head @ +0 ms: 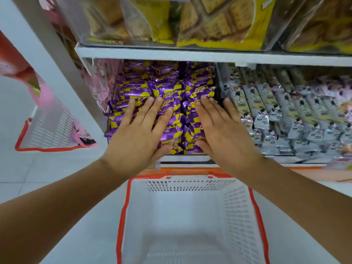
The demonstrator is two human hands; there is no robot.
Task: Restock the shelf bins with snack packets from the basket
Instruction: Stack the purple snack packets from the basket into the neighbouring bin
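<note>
The purple-and-yellow snack packets [165, 88] lie heaped in the middle shelf bin [182, 159], at about 12 o'clock from the basket. They are small foil pillow packs in a jumble. Those at the heap's 9 o'clock edge lie with their long axes running roughly 9 to 3, while others in the middle are tilted, so the heap has no single heading.

Both hands rest palm down on top of the heap. The left hand [139, 134] has its fingers straight and spread, pointing toward 1 o'clock. The right hand [224, 130] is likewise flat, its fingers aimed toward 11 o'clock. Neither hand grasps a packet, and the thumbs lie near the bin's front edge.

At 3 o'clock from the heap, the next bin holds long grey packets [276, 115] packed side by side, their long axes running roughly 11 to 5. At 9 o'clock, pink packets [102, 80] show blurred behind a clear wall.

A white shelf board [190, 54] runs across above, carrying clear bins of yellow cracker bags [219, 25].

The white slatted basket [123, 216], with its orange rim, stands at 6 o'clock, just below the bin. A second basket [51, 130] sits at 9 o'clock beyond the shelf's white upright [57, 54], on a pale tiled floor [19, 168].
</note>
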